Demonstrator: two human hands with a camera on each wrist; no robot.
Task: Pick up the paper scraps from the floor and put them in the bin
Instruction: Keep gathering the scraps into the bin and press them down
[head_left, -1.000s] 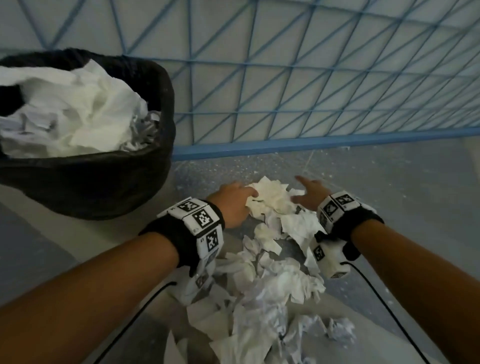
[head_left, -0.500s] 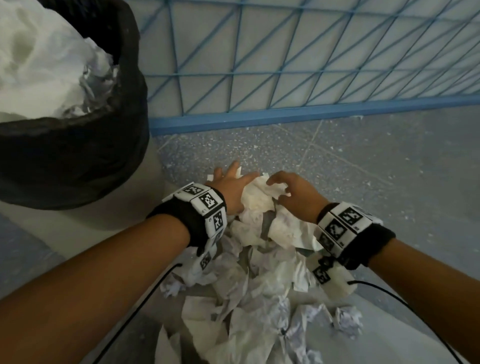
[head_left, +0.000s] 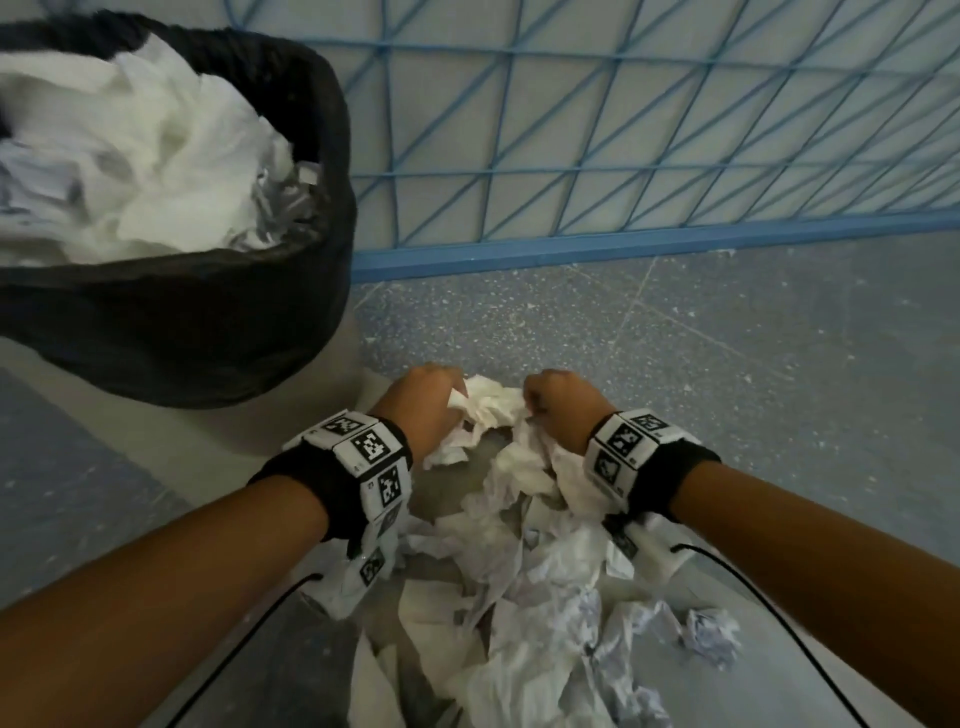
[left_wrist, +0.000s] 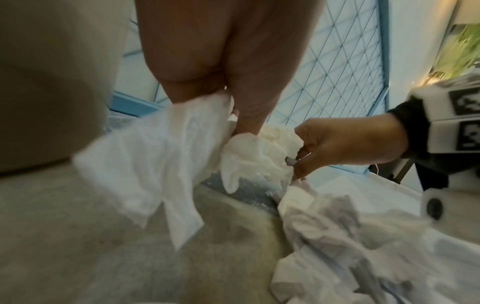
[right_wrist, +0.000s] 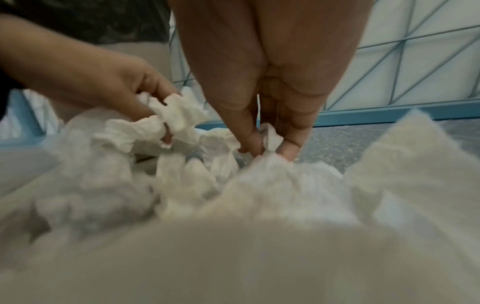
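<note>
A heap of crumpled white paper scraps (head_left: 524, 561) lies on the floor in front of me. My left hand (head_left: 428, 402) is curled round a bunch of scraps (left_wrist: 166, 156) at the heap's far end, and white paper bulges between its fingers (right_wrist: 145, 96). My right hand (head_left: 558, 402) sits close beside it, its fingers curled into the same clump (head_left: 491, 402) and pinching paper (right_wrist: 270, 137) between the fingertips. The black-lined bin (head_left: 291, 322) stands at the upper left, heaped with white paper (head_left: 140, 171).
A blue-framed mesh panel (head_left: 597, 156) stands along the far edge of the speckled grey floor (head_left: 727, 338). One small crumpled ball (head_left: 711, 634) lies apart at the heap's right. Black cables (head_left: 769, 608) trail from both wrist cameras.
Both hands went from flat on the far end of the heap to fists closed on the paper. They have drawn together and pulled the scraps toward me.
</note>
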